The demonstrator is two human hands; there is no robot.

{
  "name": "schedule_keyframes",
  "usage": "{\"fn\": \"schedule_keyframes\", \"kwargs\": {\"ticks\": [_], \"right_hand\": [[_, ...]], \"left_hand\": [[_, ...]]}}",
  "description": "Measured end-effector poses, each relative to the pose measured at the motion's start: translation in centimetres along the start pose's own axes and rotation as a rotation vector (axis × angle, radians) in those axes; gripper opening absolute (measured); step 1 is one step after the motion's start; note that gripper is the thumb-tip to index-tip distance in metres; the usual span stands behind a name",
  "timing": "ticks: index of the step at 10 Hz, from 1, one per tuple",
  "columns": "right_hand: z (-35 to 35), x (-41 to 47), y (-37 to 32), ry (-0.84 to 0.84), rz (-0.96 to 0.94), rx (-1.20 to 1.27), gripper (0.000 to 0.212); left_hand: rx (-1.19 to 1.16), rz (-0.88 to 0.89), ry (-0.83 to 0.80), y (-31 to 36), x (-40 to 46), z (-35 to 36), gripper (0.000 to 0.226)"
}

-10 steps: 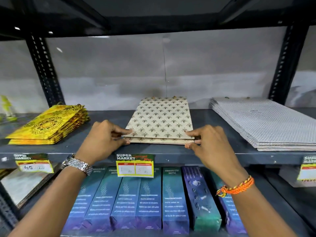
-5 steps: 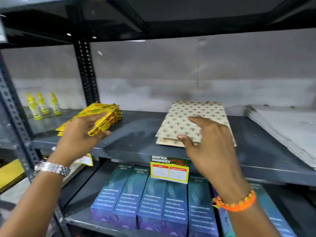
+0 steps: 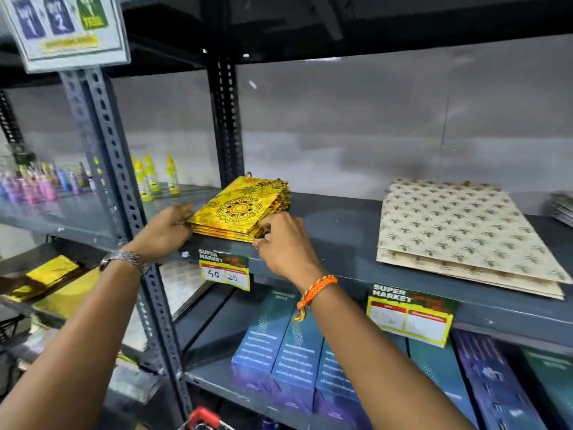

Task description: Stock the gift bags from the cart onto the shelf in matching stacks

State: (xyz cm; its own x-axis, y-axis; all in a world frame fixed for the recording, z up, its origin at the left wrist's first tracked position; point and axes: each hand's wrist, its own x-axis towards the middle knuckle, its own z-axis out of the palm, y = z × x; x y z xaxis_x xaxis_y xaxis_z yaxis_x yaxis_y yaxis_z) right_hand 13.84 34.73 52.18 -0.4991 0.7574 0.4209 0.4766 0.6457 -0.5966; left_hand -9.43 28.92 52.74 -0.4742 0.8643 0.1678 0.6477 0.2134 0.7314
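A stack of yellow gift bags (image 3: 240, 209) with a mandala print lies flat on the grey shelf (image 3: 335, 240), near its left upright. My left hand (image 3: 167, 228) presses against the stack's left front corner. My right hand (image 3: 283, 240) touches its right front corner, fingers curled on the edges. To the right a small stack of beige bee-print gift bags (image 3: 459, 231) lies flat with no hand on it. The edge of a stack of white gift bags (image 3: 559, 207) shows at the far right. A red cart handle (image 3: 201, 415) peeks in at the bottom.
Blue and purple boxes (image 3: 294, 355) stand on the shelf below. Price tags (image 3: 224, 270) hang on the shelf's front edge. Yellow bottles (image 3: 148, 178) stand on the neighbouring shelf to the left. More gold bags (image 3: 46, 277) lie lower left. A sign (image 3: 66, 26) hangs top left.
Both hands left the beige bee-print stack and moved left to the yellow stack; the view turned left with them. The right hand now touches the yellow stack's right corner.
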Motion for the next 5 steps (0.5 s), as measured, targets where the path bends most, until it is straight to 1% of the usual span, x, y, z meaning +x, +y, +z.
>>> {"fn": "schedule_keyframes", "kwargs": {"ticks": [2,3,4,5], "right_hand": [[0.6,1.2,0.2,0.043,-0.005,0.003,0.028],[0.6,1.4,0.1,0.031,0.006,0.022,0.030],[-0.3,1.0,0.3,0.043,0.014,0.044,0.028],[-2.2,-0.5,0.4,0.102,0.086,0.147,0.036]], "left_hand": [[0.079,0.090,0.020,0.5,-0.9,0.5,0.079],[0.069,0.089,0.023,0.9,-1.6,0.2,0.077],[0.113,0.138,0.062,2.2,-2.8,0.5,0.060],[0.239,0.162,0.222,3.1,-3.5,1.3,0.065]]}}
